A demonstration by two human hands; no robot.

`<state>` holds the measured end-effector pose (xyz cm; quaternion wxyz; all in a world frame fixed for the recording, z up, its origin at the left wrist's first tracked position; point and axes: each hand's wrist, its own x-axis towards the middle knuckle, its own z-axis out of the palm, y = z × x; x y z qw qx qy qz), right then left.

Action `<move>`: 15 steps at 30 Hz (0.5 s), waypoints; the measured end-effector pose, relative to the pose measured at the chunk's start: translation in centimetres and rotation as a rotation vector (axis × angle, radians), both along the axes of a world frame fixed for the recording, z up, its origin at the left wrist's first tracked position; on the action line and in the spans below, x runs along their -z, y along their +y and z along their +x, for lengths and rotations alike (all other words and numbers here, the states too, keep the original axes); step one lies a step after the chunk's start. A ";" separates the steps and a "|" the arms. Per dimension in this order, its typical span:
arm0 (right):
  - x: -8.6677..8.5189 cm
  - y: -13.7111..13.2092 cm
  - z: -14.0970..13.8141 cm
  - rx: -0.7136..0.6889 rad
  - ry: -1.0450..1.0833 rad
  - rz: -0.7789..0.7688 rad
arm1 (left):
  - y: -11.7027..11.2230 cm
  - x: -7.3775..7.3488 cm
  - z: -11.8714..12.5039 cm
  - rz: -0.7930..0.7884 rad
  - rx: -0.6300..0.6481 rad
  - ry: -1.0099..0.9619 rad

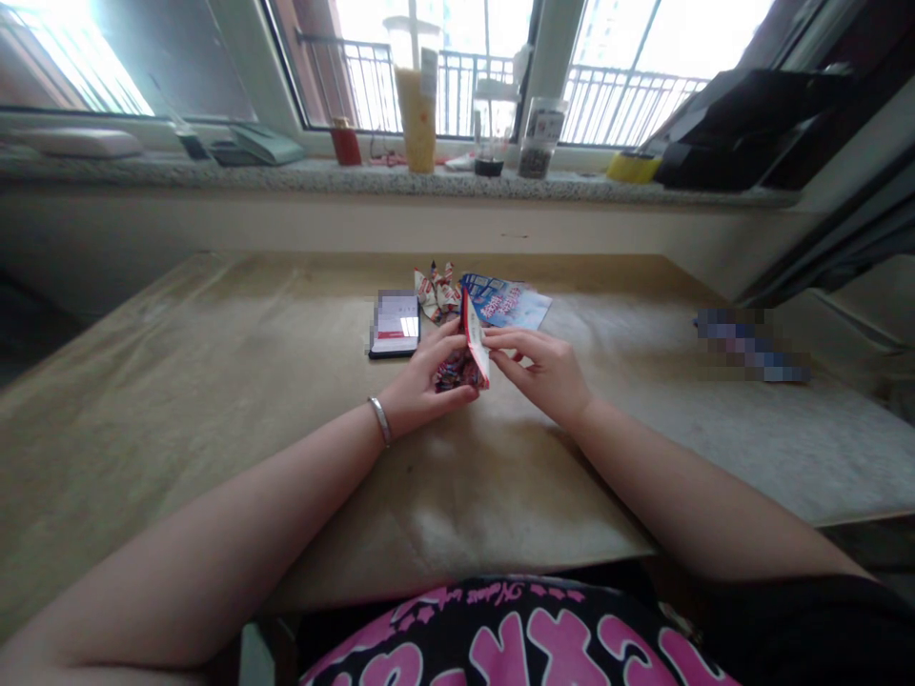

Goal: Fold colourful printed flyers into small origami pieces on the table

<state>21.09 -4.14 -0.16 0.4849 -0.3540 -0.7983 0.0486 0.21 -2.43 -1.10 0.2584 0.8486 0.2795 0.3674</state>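
Both my hands meet over a red-and-white foil snack packet (468, 351) near the middle of the table. My left hand (429, 370), with a silver bangle (380, 420) at its wrist, grips the packet's lower, patterned side. My right hand (535, 372) pinches its white-and-red edge between thumb and fingertips. Just beyond my hands lie crumpled red-and-white wrappers (436, 292) and a flat blue-and-white packet (506, 301). A smartphone (395, 324), its screen pixelated, lies face up next to my left hand.
The tan-covered table (178, 381) runs to a wall below a granite windowsill (343, 178). Bottles, a tall cup (416, 119), jars and a black bag (743, 129) stand on the sill. A pixelated object (750, 347) lies at the table's right.
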 end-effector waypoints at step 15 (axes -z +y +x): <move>-0.9 -0.4 0.1 -0.059 -0.202 0.112 | -0.3 0.5 0.6 -0.166 0.112 -0.252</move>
